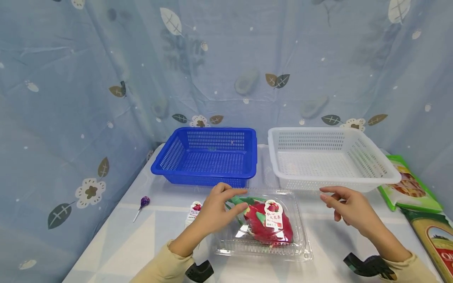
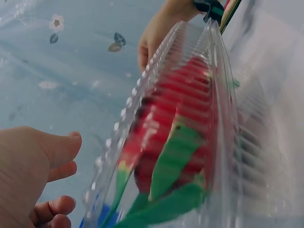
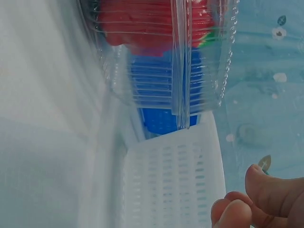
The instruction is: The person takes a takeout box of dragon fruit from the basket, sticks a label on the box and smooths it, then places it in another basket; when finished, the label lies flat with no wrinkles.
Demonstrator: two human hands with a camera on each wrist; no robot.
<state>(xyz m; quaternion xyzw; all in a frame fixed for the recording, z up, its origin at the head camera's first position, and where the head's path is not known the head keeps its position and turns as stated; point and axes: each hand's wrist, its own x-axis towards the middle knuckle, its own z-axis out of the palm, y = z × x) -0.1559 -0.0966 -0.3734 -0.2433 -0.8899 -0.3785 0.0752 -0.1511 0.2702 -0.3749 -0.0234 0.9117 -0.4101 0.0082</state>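
Observation:
A clear plastic clamshell box (image 1: 297, 236) with a red dragon fruit (image 1: 256, 228) inside stands on the table in front of the person. A white label (image 1: 273, 214) with fruit pictures is on its lid. The left hand (image 1: 221, 208) hovers over the box's left part, thumb and fingers parted and holding nothing. A gap shows between that hand (image 2: 42, 175) and the box in the left wrist view. To the right of the box, the right hand (image 1: 348, 206) is raised near the white basket's front, its fingers loosely bent around nothing.
Behind the box stand a blue basket (image 1: 205, 176) and a white basket (image 1: 318, 182), side by side. A purple lollipop (image 1: 144, 202) lies at left. A white pack (image 1: 193, 216) is partly behind the left hand. Green (image 1: 407, 182) and brown (image 1: 433, 236) bags lie at right.

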